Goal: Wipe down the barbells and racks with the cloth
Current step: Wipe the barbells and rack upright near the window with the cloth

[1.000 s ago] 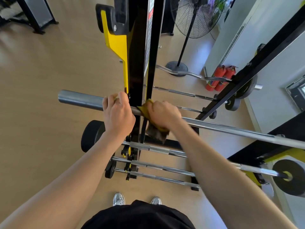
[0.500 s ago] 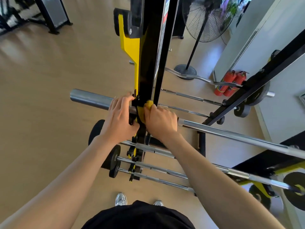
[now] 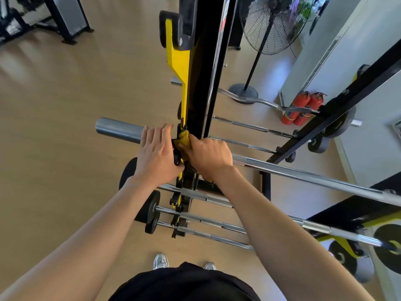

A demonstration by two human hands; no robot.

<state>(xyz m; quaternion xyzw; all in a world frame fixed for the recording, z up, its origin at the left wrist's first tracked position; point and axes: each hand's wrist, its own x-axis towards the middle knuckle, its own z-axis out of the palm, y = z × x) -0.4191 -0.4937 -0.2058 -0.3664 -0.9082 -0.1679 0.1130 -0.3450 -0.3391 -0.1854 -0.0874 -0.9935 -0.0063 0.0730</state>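
Your right hand [image 3: 208, 157] has the yellow cloth [image 3: 184, 139] bunched in curled fingers and pushed into the spot where the top barbell [image 3: 303, 177] crosses the black-and-yellow rack upright [image 3: 199, 83]. Only a small fold shows, between your two hands. Your left hand [image 3: 157, 153] lies over the bar's thick sleeve just left of the upright, fingers fairly straight across the top, steadying more than gripping. The sleeve end juts left and the thin shaft runs off to the right. The cloth is soft and light and will crumple into the corner around the hook, so keep it wadded and drive it with your fingertips. The barbell is another matter: stiff, smooth steel, likely heavy, and round enough to roll in its cradle if you push sideways. Hold it down on the sleeve close to the upright, where your left hand already rests. The knurled shaft will probably drag at the cloth — the polished sleeve won't. More barbells [image 3: 206, 220] wait lower on the rack.
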